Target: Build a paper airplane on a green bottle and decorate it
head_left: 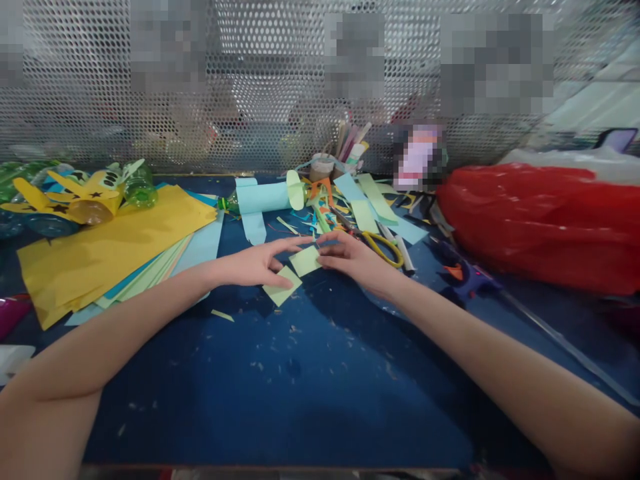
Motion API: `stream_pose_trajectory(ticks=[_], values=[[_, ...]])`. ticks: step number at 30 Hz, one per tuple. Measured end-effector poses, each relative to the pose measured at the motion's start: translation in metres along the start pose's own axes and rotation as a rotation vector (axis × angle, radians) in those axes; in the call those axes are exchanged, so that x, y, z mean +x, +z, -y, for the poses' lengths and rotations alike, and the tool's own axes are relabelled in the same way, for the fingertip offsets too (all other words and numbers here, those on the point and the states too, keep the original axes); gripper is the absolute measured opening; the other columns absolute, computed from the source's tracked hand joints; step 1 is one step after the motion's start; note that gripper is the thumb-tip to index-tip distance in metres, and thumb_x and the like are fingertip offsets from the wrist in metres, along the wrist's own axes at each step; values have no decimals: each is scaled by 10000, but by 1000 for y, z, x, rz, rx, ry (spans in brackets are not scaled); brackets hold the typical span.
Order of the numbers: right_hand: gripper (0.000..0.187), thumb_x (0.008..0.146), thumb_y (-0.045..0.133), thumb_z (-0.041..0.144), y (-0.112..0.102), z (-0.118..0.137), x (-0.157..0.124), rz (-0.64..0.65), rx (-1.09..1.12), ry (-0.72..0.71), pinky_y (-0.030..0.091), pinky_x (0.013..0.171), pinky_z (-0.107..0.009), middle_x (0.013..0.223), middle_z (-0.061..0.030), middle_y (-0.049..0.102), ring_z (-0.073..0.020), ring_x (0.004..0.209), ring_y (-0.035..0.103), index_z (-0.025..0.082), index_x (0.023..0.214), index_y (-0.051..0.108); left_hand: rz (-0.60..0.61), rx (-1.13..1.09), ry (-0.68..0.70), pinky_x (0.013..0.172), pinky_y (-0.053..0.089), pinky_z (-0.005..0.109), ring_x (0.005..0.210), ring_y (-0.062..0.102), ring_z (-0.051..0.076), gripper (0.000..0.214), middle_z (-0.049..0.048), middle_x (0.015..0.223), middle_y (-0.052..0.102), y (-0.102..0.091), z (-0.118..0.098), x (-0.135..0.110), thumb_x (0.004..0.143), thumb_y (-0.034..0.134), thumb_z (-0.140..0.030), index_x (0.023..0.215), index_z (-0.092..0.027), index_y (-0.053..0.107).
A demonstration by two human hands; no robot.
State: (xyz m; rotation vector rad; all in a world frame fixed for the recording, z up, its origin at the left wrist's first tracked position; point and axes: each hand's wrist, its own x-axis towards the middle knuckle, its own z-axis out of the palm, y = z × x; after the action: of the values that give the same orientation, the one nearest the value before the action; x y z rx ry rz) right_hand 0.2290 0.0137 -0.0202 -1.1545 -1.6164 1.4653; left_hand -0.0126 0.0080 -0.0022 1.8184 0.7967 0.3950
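Note:
Two small light green paper pieces lie close together in the middle of the head view. My left hand [255, 261] reaches in from the left, its index finger stretched out and its thumb apart, lying over the nearer paper piece [281, 294]. From the right comes my right hand [353, 260], its thumb and a finger at the right edge of the farther paper piece [305, 261], which they seem to pinch. The index fingertips of both hands almost meet above that piece. Behind them lies a plastic bottle wrapped in light blue paper [265, 198], with a green oval on it.
Yellow sheets [120, 233] and coloured paper lie left, below a yellow paper-covered bottle figure [93, 200]. Yellow-handled scissors [383, 248], paper strips [364, 217] and scraps lie behind my right hand. A red plastic bag [540, 227] and a glue gun [467, 277] are right. Perforated metal [270, 80] stands behind.

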Motion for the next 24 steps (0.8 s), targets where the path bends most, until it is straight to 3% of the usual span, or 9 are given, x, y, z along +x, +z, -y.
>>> stream_pose_trajectory(ticks=[3,6,11,15,20,24], values=[[362,723,702,337,-3,-1,2,-89,32,10,498,757,-325,854,-10,640,-144,784,607,219,1042,578,-85,32,-34,607,414,244,581,419,51,825,112,1241,537,0,5,2,743,709,-260,1463,-327,312],[306,710,722,365,-1,-1,3,-74,81,23,500,747,-312,853,-16,637,-132,752,593,209,948,609,-150,21,-71,612,420,247,597,463,69,791,67,1054,573,0,4,4,723,721,-252,1426,-256,359],[257,726,735,366,13,2,-3,70,-11,-54,498,740,-316,836,-12,636,-127,732,584,190,882,632,-185,-48,-75,619,433,250,644,539,87,755,51,1055,541,6,-5,4,696,685,-158,1385,-249,387],[252,734,724,362,23,7,-10,57,-94,-140,517,780,-353,870,-23,643,-152,781,612,200,890,612,-176,-128,-72,627,424,245,639,524,77,707,30,1009,544,11,-9,4,697,675,-130,1349,-227,418],[243,750,707,387,26,6,-13,34,-179,-178,537,768,-364,887,-30,647,-160,759,619,213,887,606,-246,-266,-74,709,428,256,751,562,120,508,19,883,606,18,-9,5,795,674,-211,1267,-185,488],[209,777,682,375,23,2,-12,25,-215,-205,539,782,-362,852,-25,647,-166,774,628,215,887,603,-322,-483,-172,714,446,271,771,593,136,325,33,874,627,22,-8,6,895,593,-345,1182,-195,560]])
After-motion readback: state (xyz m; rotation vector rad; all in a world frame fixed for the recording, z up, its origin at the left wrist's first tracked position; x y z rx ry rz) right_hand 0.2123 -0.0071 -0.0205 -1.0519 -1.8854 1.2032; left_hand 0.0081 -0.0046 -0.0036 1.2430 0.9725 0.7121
